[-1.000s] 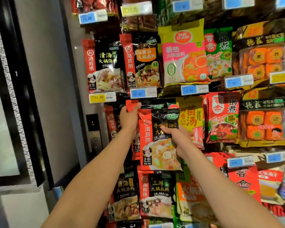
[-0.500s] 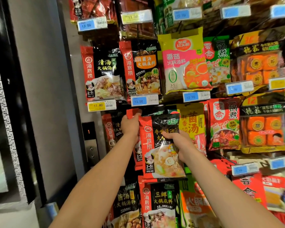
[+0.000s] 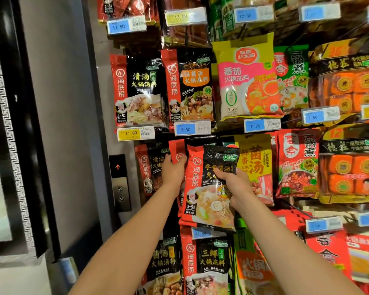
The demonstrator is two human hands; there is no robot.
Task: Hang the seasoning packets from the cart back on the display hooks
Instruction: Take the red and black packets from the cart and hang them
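Fingers (image 3: 218, 173) of the right hand (image 3: 235, 185) pinch the seasoning packet (image 3: 208, 188) mid-face; the left hand (image 3: 174, 171) grips the hanging packets (image 3: 176, 149) behind. Glossy, floppy, probably light: better held near its top, against the display.

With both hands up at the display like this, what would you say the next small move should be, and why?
Probably lift the red-and-black packet in the right hand until its top meets the hook. The left hand holds back the hanging packets; the hook itself is hidden.
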